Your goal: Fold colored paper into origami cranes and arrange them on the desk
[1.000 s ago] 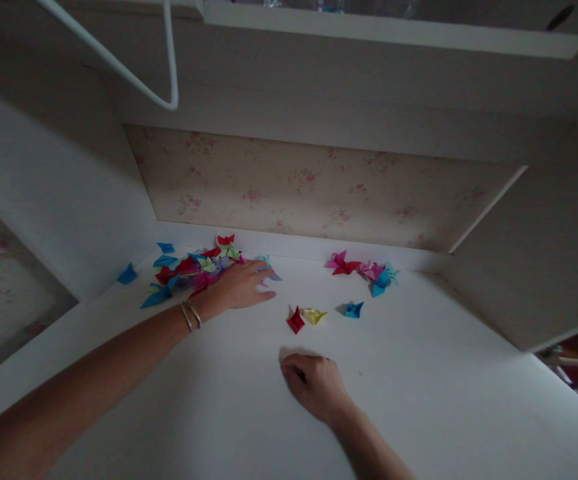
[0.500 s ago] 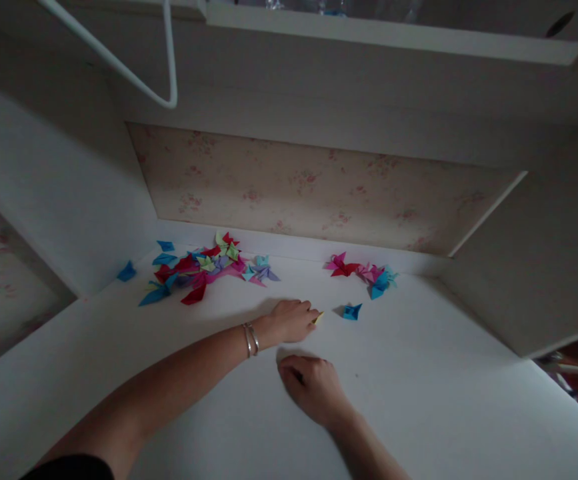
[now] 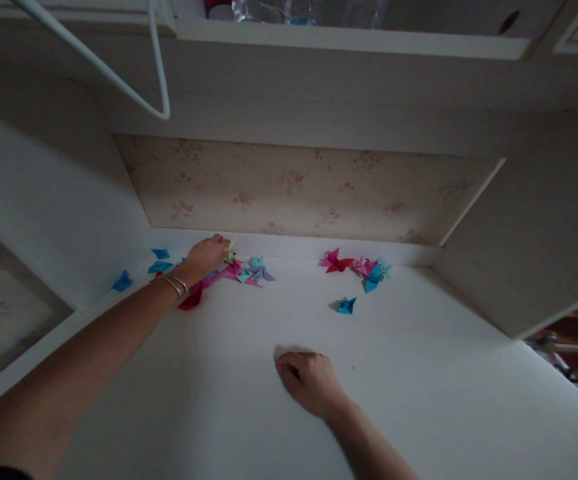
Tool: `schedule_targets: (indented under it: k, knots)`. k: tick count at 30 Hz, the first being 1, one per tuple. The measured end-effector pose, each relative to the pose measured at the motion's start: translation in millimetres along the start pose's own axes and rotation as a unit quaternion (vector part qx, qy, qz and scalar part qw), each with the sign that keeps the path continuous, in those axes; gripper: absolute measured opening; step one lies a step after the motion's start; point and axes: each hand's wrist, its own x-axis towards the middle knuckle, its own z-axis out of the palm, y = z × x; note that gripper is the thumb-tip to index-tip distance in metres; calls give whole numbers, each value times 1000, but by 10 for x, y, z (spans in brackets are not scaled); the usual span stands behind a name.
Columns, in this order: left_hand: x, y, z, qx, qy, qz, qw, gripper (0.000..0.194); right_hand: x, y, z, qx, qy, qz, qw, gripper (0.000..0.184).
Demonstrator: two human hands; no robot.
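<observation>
My left hand (image 3: 207,256) reaches to the back left of the white desk (image 3: 419,380), over a heap of small folded paper pieces (image 3: 249,272) in red, pink, blue, purple and green. Its fingers are curled, and a yellow folded piece (image 3: 231,245) shows at the fingertips. Two thin bangles (image 3: 175,285) sit on that wrist. My right hand (image 3: 306,381) rests on the desk near the middle, closed in a fist; I cannot see anything in it. A single blue piece (image 3: 346,305) lies alone ahead of it.
A smaller cluster of pink, red and blue pieces (image 3: 356,267) lies at the back right. Stray blue pieces (image 3: 121,281) sit at the far left. A floral back panel (image 3: 293,193), white side walls and an overhead shelf enclose the desk. A white hanger (image 3: 119,77) hangs top left.
My left hand moved from the desk's middle back to the left heap. The red and yellow pieces that lay in the middle are gone from there. My right hand stayed put.
</observation>
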Motion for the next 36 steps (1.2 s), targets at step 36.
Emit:
schedule_targets:
  k: [36]
  knots:
    - [-1738,1342,401,-488,-73,-149,857,19,1254,181,-613,-251,59,146,955,37]
